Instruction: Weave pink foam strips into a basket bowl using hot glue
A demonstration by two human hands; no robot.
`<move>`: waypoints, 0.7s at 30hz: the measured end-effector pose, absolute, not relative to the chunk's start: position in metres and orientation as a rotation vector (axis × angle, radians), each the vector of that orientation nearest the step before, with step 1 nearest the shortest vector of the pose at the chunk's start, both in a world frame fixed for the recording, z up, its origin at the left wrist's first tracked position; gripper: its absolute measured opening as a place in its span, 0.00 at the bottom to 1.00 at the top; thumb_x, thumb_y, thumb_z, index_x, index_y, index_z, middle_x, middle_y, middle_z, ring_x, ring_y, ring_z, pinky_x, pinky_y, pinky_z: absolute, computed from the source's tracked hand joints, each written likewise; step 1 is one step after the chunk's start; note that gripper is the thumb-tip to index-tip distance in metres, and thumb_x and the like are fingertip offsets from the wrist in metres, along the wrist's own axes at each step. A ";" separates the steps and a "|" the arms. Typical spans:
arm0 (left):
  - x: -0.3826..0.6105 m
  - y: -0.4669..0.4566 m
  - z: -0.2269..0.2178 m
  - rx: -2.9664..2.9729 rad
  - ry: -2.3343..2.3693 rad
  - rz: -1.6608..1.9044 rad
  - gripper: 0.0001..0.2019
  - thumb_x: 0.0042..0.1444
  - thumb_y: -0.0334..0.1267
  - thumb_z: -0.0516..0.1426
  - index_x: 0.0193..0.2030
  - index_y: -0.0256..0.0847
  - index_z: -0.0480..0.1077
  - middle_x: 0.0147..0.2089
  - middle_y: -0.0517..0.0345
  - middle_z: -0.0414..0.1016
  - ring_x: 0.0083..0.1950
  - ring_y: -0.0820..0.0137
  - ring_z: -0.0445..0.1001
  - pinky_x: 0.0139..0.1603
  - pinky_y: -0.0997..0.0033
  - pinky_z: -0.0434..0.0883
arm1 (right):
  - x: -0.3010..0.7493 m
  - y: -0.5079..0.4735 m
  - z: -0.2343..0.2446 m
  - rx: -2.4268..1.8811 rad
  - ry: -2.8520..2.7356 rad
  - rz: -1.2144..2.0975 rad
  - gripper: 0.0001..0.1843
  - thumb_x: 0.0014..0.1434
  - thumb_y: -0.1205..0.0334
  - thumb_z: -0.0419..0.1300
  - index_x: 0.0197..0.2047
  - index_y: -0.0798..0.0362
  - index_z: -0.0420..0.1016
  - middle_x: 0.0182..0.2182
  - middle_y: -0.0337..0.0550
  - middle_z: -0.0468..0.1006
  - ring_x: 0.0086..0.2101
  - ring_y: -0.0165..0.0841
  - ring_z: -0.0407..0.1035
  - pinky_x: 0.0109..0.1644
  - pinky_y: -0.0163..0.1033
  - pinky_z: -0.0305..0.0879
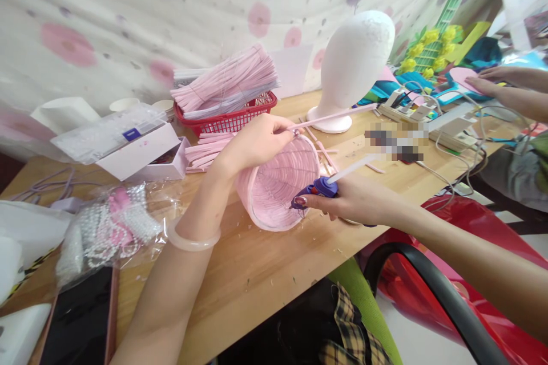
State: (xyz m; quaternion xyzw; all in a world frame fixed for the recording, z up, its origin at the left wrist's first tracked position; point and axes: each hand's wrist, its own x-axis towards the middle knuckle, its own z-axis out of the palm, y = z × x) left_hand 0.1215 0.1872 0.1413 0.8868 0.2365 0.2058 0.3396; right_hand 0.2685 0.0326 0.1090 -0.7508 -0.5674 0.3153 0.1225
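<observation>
A pink woven basket [272,188] lies tilted on the table, its round opening facing me. At its upper rim my left hand [259,140] is closed, pinching a pink pipe cleaner [336,116] that sticks out to the right. Wrapped in my right hand [359,199] is a blue glue gun [315,189], its nozzle pointing left at the basket's opening. A whitish glue stick [353,167] juts from the back of the gun. Whether the nozzle touches the basket, I cannot tell.
Bundled pipe cleaners [231,80] fill a red basket [231,121] behind. A white foam head [355,60] stands at back right, near power strips [405,105] with cables. Bagged beads [115,222] and a phone [79,319] lie left. Another person's hand [492,80] holds pink material.
</observation>
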 end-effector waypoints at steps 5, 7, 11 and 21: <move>0.121 0.187 0.140 2.322 0.619 0.539 0.13 0.63 0.39 0.56 0.46 0.44 0.83 0.46 0.59 0.85 0.46 0.65 0.78 0.49 0.67 0.69 | 0.267 0.033 0.111 -2.222 -1.621 0.944 0.30 0.60 0.29 0.56 0.28 0.49 0.74 0.13 0.35 0.68 0.14 0.29 0.63 0.19 0.34 0.57; 0.121 0.187 0.140 2.329 0.621 0.539 0.13 0.63 0.40 0.56 0.45 0.44 0.83 0.46 0.59 0.85 0.45 0.65 0.78 0.48 0.67 0.69 | 0.266 0.032 0.112 -2.230 -1.598 0.944 0.31 0.58 0.28 0.57 0.28 0.49 0.72 0.15 0.35 0.68 0.15 0.29 0.63 0.19 0.34 0.58; 0.121 0.186 0.141 2.333 0.619 0.541 0.13 0.63 0.39 0.56 0.45 0.43 0.83 0.46 0.58 0.85 0.46 0.65 0.78 0.48 0.68 0.69 | 0.267 0.029 0.112 -2.248 -1.584 0.963 0.32 0.56 0.26 0.57 0.27 0.49 0.69 0.15 0.34 0.65 0.16 0.28 0.61 0.19 0.34 0.57; 0.121 0.184 0.142 2.323 0.629 0.541 0.13 0.63 0.37 0.55 0.43 0.43 0.83 0.45 0.59 0.85 0.47 0.66 0.78 0.48 0.70 0.68 | 0.270 0.024 0.114 -2.215 -1.660 0.884 0.30 0.58 0.28 0.56 0.33 0.48 0.78 0.15 0.34 0.64 0.18 0.30 0.60 0.21 0.36 0.55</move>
